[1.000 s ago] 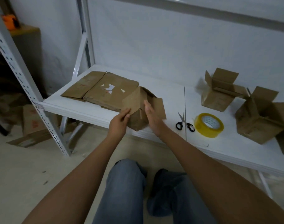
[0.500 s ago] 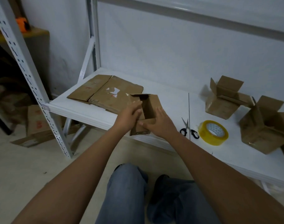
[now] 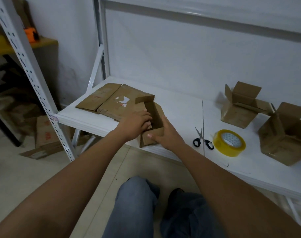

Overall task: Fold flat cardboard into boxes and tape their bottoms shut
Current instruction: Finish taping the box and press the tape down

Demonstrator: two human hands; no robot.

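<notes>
A small brown cardboard box (image 3: 154,115), opened into a tube shape, stands on the white shelf (image 3: 180,107) near its front edge. My left hand (image 3: 137,122) grips its left wall, fingers curled over the rim and into the opening. My right hand (image 3: 166,134) holds the right side, thumb pressed on the near flap (image 3: 150,139). A stack of flat cardboard (image 3: 108,100) lies to the left of the box. The yellow tape roll (image 3: 229,142) and black-handled scissors (image 3: 202,139) lie to the right.
Two folded boxes with open flaps (image 3: 240,105) (image 3: 285,138) stand at the right of the shelf. A perforated white upright (image 3: 31,78) rises at the left. More cardboard (image 3: 45,136) lies on the floor beneath. My knees (image 3: 146,203) are below the shelf edge.
The flat piece has been opened into a box shape and set upright. My left hand's fingers moved into the opening, and my right hand shifted to the near flap. The view rose slightly.
</notes>
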